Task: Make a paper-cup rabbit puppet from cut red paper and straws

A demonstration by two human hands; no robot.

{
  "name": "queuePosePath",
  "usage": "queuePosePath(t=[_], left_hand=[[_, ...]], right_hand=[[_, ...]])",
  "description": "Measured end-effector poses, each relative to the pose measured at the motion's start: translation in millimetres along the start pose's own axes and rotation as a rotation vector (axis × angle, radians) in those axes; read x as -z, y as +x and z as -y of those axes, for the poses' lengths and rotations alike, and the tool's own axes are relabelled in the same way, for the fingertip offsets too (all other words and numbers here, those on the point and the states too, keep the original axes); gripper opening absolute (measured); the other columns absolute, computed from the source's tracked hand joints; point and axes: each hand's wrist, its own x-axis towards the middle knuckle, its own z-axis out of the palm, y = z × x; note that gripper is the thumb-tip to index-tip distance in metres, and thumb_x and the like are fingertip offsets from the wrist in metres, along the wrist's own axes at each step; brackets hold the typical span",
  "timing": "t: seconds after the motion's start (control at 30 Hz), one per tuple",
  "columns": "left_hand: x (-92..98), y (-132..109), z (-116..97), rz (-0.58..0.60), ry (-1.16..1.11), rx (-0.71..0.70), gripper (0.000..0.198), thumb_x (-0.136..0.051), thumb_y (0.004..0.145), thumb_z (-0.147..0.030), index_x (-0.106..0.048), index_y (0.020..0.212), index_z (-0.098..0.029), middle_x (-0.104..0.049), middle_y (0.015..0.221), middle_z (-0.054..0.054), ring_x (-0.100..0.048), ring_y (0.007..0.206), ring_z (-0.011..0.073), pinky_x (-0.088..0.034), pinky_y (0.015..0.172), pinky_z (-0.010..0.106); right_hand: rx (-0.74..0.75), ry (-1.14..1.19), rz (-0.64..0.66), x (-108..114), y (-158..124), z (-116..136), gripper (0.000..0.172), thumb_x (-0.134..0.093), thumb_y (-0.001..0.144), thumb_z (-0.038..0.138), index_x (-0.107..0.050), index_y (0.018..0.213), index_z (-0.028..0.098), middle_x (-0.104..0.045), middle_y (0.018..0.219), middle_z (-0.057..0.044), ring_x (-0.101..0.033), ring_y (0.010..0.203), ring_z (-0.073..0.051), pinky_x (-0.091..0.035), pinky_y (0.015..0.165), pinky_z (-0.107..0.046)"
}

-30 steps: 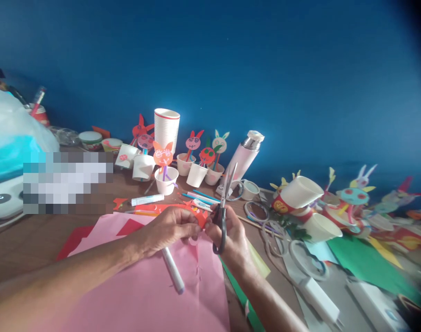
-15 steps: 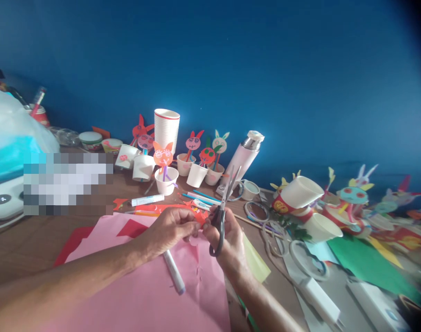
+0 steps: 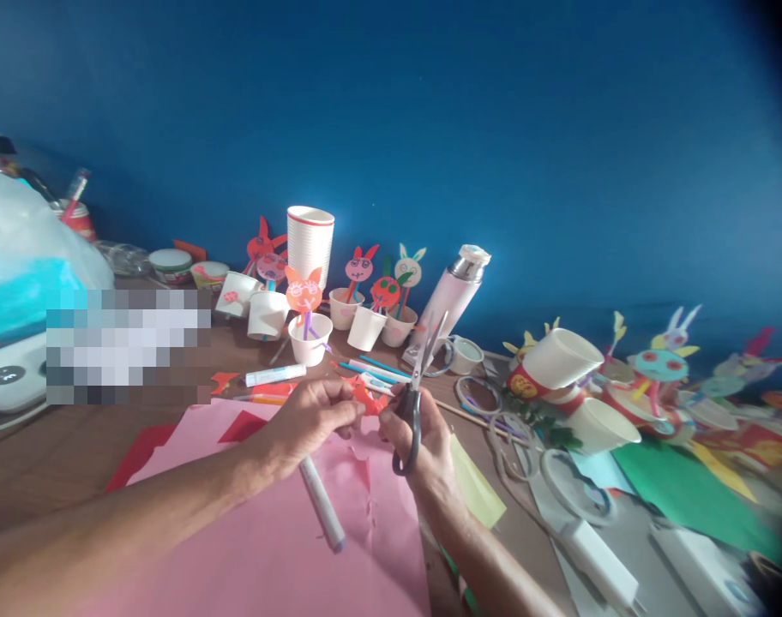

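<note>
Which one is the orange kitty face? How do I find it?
Find the tall stack of white cups against the blue wall. Just in front of it stands a small white cup holding an orange face with pointed ears. It is the only orange one among pink and red faces.

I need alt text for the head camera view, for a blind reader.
The left hand pinches a small orange paper piece while the right hand holds scissors, blades pointing up, above a pink paper sheet. A white marker lies on the sheet. Behind stand paper cups with animal faces, a cup stack and a pale flask against a blue wall.
</note>
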Motion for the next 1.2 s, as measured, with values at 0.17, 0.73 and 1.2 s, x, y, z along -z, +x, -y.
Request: queuePosePath(t=[0.17, 0.73, 1.2], left_hand=[[9.2, 4.5, -5.0, -0.039, -0.086, 0.000, 0.009, -0.059, 0.070, -0.018, -0.059, 0.062, -0.014, -0.059, 0.058, -0.002, -0.053, 0.054, 0.0088, -0.043, 0.058, 0.022], [8.9, 4.4, -11.4, -0.048, -0.186, -0.045, 0.006, -0.059, 0.069, -0.017, -0.061, 0.071, -0.013, -0.064, 0.069, 0.002, -0.056, 0.065, 0.0137, -0.043, 0.071, 0.031], [10.5, 6.1, -7.2, -0.038, -0.182, -0.072, 0.005, -0.057, 0.069, -0.019, -0.059, 0.067, -0.015, -0.065, 0.070, 0.003, -0.057, 0.067, 0.0158, -0.043, 0.070, 0.033]], right_hand=[[0.096, -0.093, 0.142, 4.5, -1.0, 0.6, 0.027, -0.055, 0.081, 0.042, -0.050, 0.096, 0.020, -0.048, 0.071, 0.003, -0.043, 0.064, -0.012, -0.037, 0.060, -0.023], [0.089, -0.293, 0.302, -3.2, -9.4, -3.8, 0.038, -0.052, 0.079, 0.051, -0.055, 0.098, 0.018, -0.053, 0.076, -0.001, -0.045, 0.071, -0.017, -0.037, 0.067, -0.027], [0.037, -0.232, 0.315, -3.1, -11.3, -13.4, 0.037, -0.056, 0.078, 0.050, -0.052, 0.098, 0.019, -0.052, 0.078, -0.002, -0.049, 0.075, -0.018, -0.040, 0.066, -0.027]])
